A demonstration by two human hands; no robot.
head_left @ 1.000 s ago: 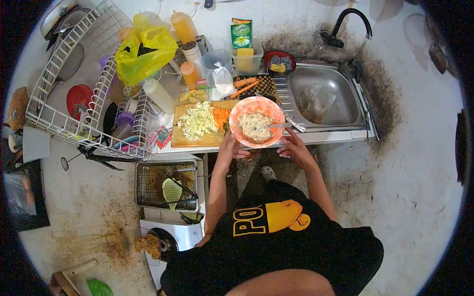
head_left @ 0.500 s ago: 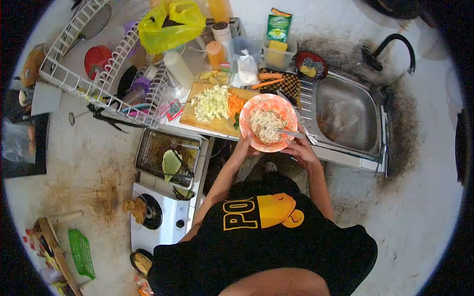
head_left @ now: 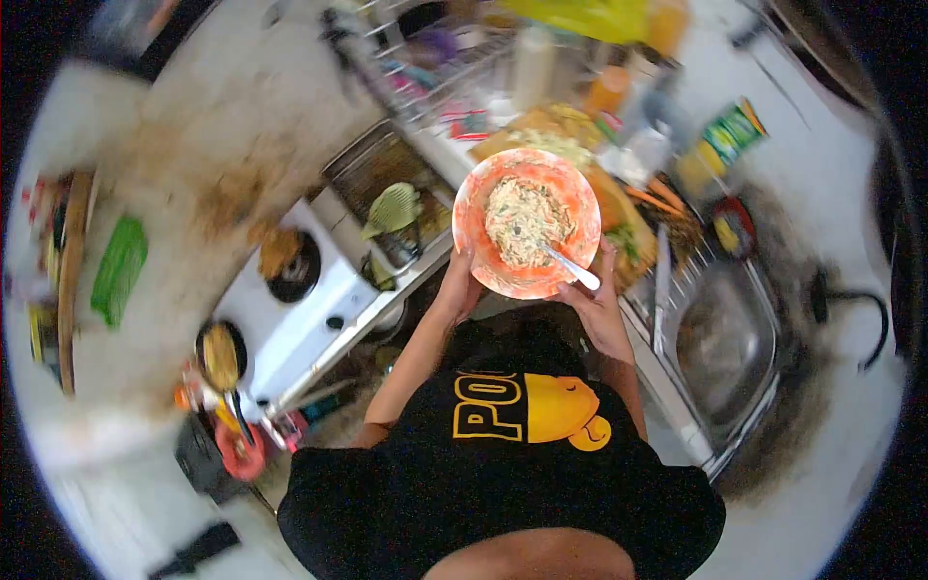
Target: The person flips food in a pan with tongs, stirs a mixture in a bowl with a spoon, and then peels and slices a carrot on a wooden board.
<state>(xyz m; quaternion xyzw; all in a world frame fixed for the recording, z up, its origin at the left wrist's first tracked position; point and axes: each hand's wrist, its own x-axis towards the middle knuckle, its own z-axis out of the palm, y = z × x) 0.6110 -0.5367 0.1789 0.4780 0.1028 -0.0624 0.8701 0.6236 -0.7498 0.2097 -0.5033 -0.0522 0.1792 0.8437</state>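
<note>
Both hands carry an orange-and-white bowl (head_left: 471,198) in front of my chest. A pale, shredded mixture (head_left: 517,217) fills its bottom, and the handle of a metal spoon (head_left: 577,269) leans out over the near right rim. My left hand (head_left: 462,282) is closed on the bowl's lower left side. My right hand (head_left: 597,304) grips the lower right side, close to the spoon handle. The fingers under the bowl are partly hidden. Behind the bowl lies a wooden cutting board (head_left: 611,193) with chopped vegetables, partly covered by the bowl.
A metal sink (head_left: 720,348) with a black faucet (head_left: 860,300) is on the right, and a knife (head_left: 662,280) lies near its edge. To the left are a fryer basin (head_left: 362,169), a white stove (head_left: 319,290) and a pan (head_left: 220,353). A dish rack (head_left: 435,72) stands at the back.
My view has turned left, so the counter and sink appear rotated and the stove sits nearer. The bowl stays in both hands, tilted more toward me, and the spoon handle now points lower right.
</note>
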